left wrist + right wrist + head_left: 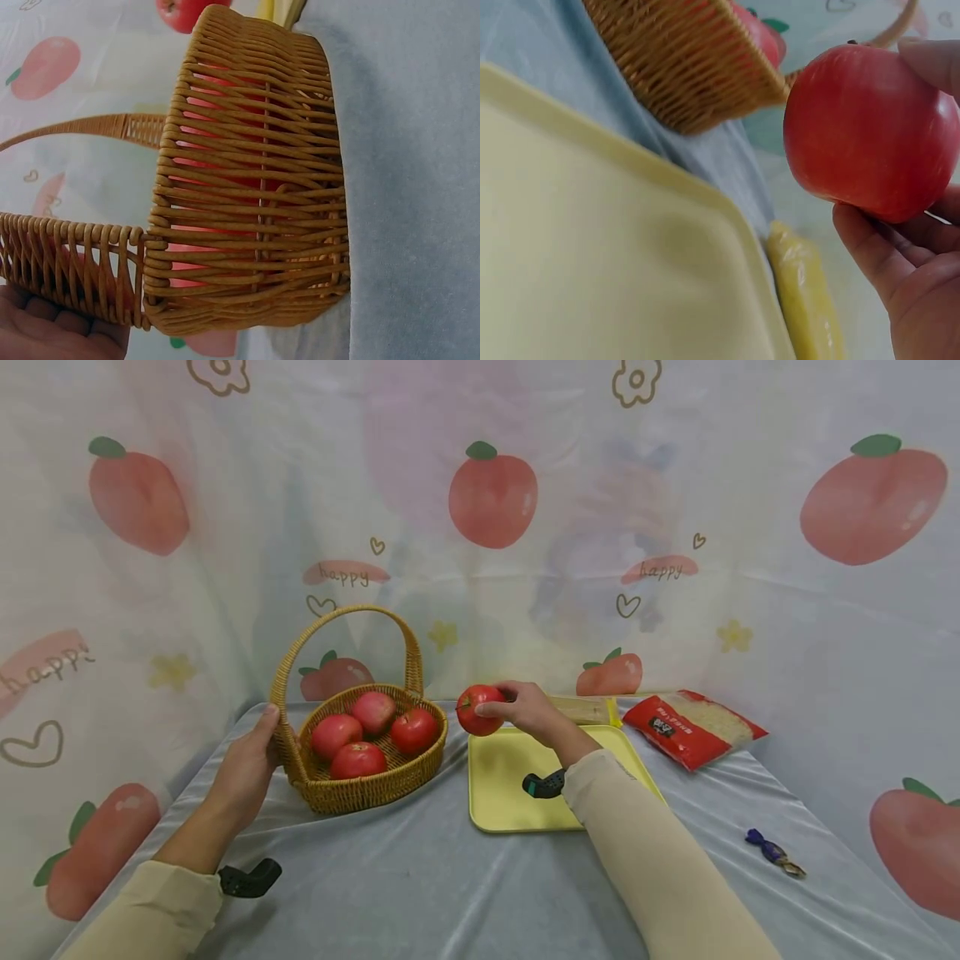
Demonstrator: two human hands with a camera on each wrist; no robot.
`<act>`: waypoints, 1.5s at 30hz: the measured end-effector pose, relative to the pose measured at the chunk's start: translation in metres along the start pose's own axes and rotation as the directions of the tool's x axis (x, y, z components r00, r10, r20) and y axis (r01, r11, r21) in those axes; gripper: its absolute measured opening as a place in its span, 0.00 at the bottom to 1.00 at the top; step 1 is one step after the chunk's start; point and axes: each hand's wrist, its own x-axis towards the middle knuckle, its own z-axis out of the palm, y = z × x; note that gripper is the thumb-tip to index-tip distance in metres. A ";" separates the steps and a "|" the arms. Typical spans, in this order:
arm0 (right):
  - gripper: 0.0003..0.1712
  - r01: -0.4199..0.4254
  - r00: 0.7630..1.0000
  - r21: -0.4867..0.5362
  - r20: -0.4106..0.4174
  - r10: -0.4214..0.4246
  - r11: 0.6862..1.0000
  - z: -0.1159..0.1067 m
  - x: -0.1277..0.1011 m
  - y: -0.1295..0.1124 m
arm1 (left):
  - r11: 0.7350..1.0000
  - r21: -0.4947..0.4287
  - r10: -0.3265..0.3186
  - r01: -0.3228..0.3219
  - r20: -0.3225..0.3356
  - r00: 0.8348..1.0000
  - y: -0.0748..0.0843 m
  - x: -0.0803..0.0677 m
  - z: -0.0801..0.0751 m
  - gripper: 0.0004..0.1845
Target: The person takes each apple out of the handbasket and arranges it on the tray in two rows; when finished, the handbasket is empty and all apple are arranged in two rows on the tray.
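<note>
Right hand (528, 708): grip closed round a red apple (480, 709), fingers over the top, thumb side below. Apple is held in the air above the far left corner of the yellow tray (517, 802), between tray and wicker basket (375, 777). Right wrist view confirms it: fingers (900, 262) cupped under the fruit, which is clear of the tray surface.

Left hand (247, 768): rests against the basket's left side at the foot of the handle, thumb up by the rim. Left wrist view shows the fingers (52, 330) under the woven handle base; whether this grip is wrapped or merely pressing, cannot tell.

Basket sits on the grey-clothed worktop (420, 885), left of the tray and just beside it. Four red apples (358, 760) lie inside.

Far right of tray: a red packet of noodles (693, 727). Near right on the cloth: a small wrapped sweet (776, 853), well apart from the rest.
</note>
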 end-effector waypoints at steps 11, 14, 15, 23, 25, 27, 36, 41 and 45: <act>0.37 -0.121 0.992 -0.018 -0.035 0.120 0.992 0.004 0.002 0.028 | 1.000 -0.013 0.013 -0.013 -0.005 1.000 0.001 0.001 0.001 0.27; 0.38 -0.147 0.989 -0.006 -0.032 0.147 0.989 0.007 0.004 0.034 | 0.999 -0.032 0.007 -0.008 -0.016 1.000 0.000 0.001 0.003 0.24; 0.38 -0.151 0.988 -0.004 -0.029 0.151 0.988 0.008 0.005 0.035 | 0.999 -0.032 0.005 -0.005 -0.019 1.000 0.000 0.000 0.003 0.24; 0.39 -0.172 0.985 0.001 -0.023 0.172 0.985 0.012 0.007 0.043 | 1.000 -0.028 -0.006 0.005 -0.027 1.000 0.001 -0.002 0.004 0.25; 0.39 -0.174 0.985 0.011 -0.015 0.174 0.985 0.013 0.007 0.043 | 1.000 -0.018 -0.005 0.004 -0.022 1.000 0.002 -0.002 0.004 0.27; 0.40 -0.176 0.984 0.016 -0.007 0.176 0.984 0.014 0.007 0.043 | 1.000 -0.006 -0.002 0.002 -0.018 1.000 0.002 -0.002 0.004 0.28; 0.43 -0.094 0.996 -0.143 -0.008 0.094 0.985 0.014 0.007 0.035 | 1.000 0.002 -0.020 0.020 -0.018 1.000 0.003 -0.002 0.003 0.29; 0.46 -0.063 0.998 -0.123 -0.006 0.062 0.990 0.012 0.006 0.025 | 1.000 -0.013 -0.022 0.022 -0.026 0.999 0.003 -0.001 0.003 0.26; 0.45 -0.026 1.000 -0.099 -0.010 0.025 0.995 0.012 0.007 0.019 | 1.000 -0.015 -0.022 0.021 -0.038 0.999 0.003 0.000 0.003 0.26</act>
